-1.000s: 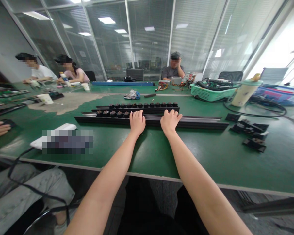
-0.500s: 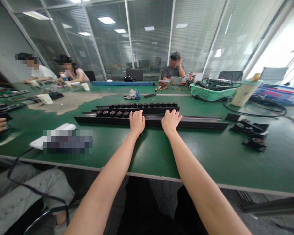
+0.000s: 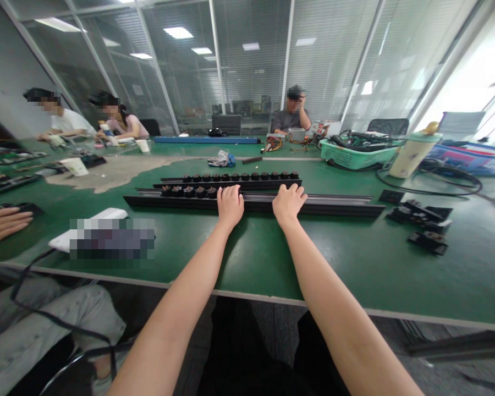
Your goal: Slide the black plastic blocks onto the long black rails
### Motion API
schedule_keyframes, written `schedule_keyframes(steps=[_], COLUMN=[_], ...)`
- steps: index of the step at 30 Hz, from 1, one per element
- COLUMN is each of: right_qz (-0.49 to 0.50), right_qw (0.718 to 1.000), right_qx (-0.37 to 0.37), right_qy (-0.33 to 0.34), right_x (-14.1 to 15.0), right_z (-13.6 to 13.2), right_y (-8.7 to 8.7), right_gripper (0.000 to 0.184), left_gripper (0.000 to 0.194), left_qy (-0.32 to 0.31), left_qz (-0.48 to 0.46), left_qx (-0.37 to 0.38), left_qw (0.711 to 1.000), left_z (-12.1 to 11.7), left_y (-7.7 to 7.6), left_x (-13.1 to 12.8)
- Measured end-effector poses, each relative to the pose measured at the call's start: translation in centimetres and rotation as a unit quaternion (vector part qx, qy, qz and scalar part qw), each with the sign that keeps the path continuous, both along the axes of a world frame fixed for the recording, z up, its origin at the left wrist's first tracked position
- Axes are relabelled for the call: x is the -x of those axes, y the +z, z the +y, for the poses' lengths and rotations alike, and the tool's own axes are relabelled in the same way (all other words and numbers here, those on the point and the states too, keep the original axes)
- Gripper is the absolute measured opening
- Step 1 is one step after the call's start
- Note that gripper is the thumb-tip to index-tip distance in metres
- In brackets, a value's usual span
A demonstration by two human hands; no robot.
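A long black metal rail [image 3: 330,210] with a bright inner channel lies crosswise on the green table. Several small black sockets [image 3: 188,191] sit in a row along its left part. My left hand [image 3: 231,205] is closed over the rail just right of these sockets, fingertips curled onto the far side. Farther right, my right hand [image 3: 287,203] wraps over the same rail with bent fingers. What lies under the fingers of either hand is hidden. Just behind stands a second black rail [image 3: 231,185] holding a longer row of similar sockets.
Loose black socket pieces [image 3: 427,220] lie to the right. A green basket of cables [image 3: 342,157] and a cream bottle [image 3: 412,157] stand behind them. On the left are a white power bank [image 3: 86,228] and a co-worker's hand [image 3: 4,223]. Other people sit across the table [image 3: 247,264].
The co-worker's hand at the left edge has come farther into view and lies flatter. My own hands stay in place on the rail.
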State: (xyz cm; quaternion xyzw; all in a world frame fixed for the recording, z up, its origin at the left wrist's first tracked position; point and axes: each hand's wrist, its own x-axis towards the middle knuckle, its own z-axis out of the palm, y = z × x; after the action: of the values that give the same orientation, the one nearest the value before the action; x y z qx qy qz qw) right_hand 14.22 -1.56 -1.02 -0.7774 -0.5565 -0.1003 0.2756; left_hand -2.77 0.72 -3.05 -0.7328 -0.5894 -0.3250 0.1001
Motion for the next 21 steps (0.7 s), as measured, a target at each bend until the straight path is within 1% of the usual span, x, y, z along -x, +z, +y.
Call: schedule_keyframes(steps=[11,18,21], right_qz=[0.0,0.017,0.017], right_qw=[1.0,0.999,0.999], right_qx=[-0.011,0.006,-0.002], right_qy=[-0.019,-0.026,-0.031], right_x=[-0.4,-1.0,-1.1], right_z=[0.4,0.6,0.7], right_y=[-0.2,-0.2,-0.3], right_gripper=[0.034,0.034,0.036], left_gripper=[0.041,0.042,0.042], left_qy=[-0.001,-0.001,0.0], left_qz=[-0.002,-0.002,-0.002], left_qx=[-0.002,-0.002,-0.001], left_qw=[1.0,1.0,1.0], left_z=[0.0,0.0,-0.1], left_y=[0.0,0.1,0.1], left_x=[0.0,-0.1,-0.1])
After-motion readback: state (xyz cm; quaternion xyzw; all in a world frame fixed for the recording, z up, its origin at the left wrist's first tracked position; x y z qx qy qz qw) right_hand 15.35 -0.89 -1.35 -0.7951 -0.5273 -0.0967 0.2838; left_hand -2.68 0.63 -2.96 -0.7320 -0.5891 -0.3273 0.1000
